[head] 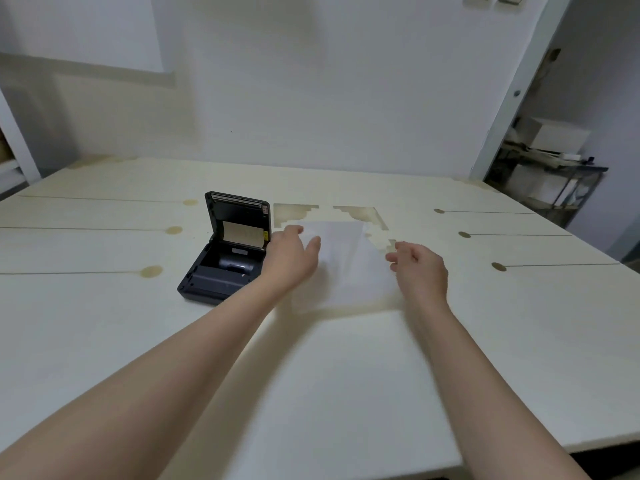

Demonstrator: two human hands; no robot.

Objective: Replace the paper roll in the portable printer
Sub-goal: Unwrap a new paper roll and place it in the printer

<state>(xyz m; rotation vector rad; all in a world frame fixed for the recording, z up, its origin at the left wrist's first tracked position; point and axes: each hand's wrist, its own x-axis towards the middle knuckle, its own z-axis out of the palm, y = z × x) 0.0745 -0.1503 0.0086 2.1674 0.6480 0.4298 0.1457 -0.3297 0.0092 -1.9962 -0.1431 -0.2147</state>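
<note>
The black portable printer (207,284) sits left of centre on the table with its lid (239,216) raised upright. A dark grey cylinder (237,265) lies in the open paper bay. Just right of the printer is a blurred white sheet of paper (346,261). My left hand (289,254) is at the sheet's left edge, thumb and fingers spread, and I cannot tell whether it grips the paper. My right hand (420,270) is at the sheet's right edge with curled fingertips pinching it. No separate paper roll shows.
The pale table (346,375) carries brown stains, thin dark lines and a stepped cut-out pattern (360,213) behind the sheet. A white wall stands behind the table. At the far right a doorway shows a cluttered shelf (550,161).
</note>
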